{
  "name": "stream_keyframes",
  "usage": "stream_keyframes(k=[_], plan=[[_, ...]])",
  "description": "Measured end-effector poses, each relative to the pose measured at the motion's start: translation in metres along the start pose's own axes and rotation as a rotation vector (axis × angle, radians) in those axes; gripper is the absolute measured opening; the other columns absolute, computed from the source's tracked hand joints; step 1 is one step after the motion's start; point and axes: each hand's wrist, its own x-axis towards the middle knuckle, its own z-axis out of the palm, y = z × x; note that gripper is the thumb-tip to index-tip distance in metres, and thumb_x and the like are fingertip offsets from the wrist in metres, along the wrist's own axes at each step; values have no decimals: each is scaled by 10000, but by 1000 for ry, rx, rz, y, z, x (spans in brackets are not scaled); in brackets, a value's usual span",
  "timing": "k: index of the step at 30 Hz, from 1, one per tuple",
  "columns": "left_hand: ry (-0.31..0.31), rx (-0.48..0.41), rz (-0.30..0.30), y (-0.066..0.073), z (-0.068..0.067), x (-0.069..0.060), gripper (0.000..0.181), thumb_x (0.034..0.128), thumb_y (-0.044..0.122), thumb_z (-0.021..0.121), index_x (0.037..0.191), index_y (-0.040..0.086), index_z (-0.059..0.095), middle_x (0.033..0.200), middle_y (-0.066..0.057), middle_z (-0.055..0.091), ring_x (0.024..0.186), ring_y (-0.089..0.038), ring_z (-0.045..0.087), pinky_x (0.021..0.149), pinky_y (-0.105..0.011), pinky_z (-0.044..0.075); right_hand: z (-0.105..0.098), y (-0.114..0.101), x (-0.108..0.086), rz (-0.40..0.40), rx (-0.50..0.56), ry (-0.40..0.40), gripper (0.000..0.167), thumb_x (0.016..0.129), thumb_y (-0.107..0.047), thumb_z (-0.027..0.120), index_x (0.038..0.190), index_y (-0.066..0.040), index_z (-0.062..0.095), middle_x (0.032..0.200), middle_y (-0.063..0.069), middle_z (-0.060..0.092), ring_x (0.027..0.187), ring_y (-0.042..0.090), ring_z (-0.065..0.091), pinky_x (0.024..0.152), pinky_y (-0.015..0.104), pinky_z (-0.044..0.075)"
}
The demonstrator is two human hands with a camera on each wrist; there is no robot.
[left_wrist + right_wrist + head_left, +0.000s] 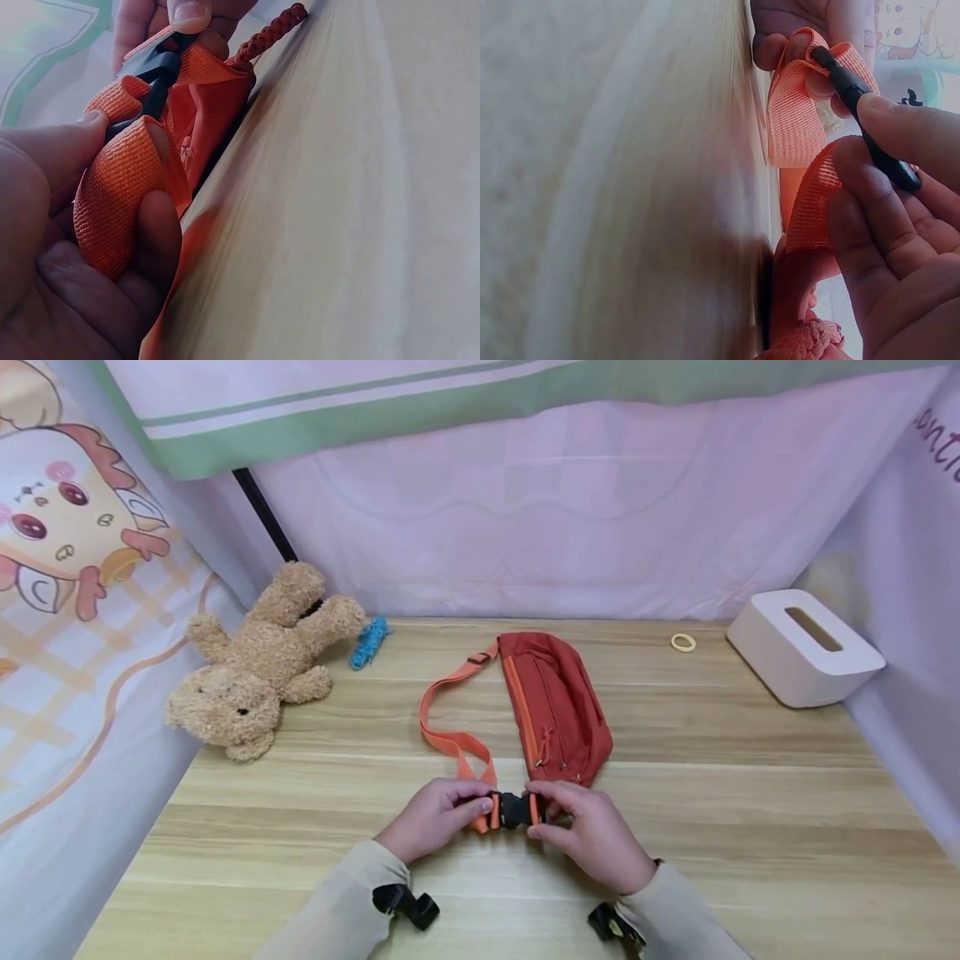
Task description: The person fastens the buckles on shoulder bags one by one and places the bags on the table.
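A red waist bag (pixel 558 706) lies on the wooden table, its orange strap (pixel 442 739) looping off to the left. In front of the bag, both hands hold a black buckle (pixel 515 810), whose two parts look joined. The left hand (pixel 438 817) pinches the strap and the buckle's left end; in the left wrist view, orange webbing (pixel 120 202) bulges between its thumb and fingers. The right hand (pixel 596 835) pinches the buckle's right end, with the thumb on the black plastic (pixel 851 86) in the right wrist view.
A brown teddy bear (pixel 262 660) lies at the back left beside a blue cord bundle (pixel 369 643). Toward the back right are a cream ring (pixel 683 643) and a white tissue box (pixel 806 647). Fabric curtains (pixel 525 518) border the table (pixel 262 827).
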Motion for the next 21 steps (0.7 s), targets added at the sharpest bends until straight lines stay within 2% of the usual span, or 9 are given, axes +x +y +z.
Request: stream_keyframes(k=[12,16,21], plan=[[3,-41,-17,0,1,2,200,1003,267,638,1125,162,758,1036,18,722,888,-122,605,796,-267,490,1,-2,1,34,16,5,484,797,-106,856,1249,-102,682,958,-67,668,786,59,609,684,255,526],[-9,-70,-38,0,0,2,196,989,257,660,1124,152,756,1018,6,721,856,-134,599,752,-260,492,0,-2,1,54,32,-15,477,808,-100,847,1251,-111,670,909,-82,653,794,86,609,696,265,526],[-33,-86,-39,-1,-1,2,189,982,251,671,1127,156,748,985,12,703,826,-144,585,709,-259,494,-1,0,2,81,46,-42,476,825,-114,836,1266,-125,658,944,-73,652,831,122,608,727,287,527]])
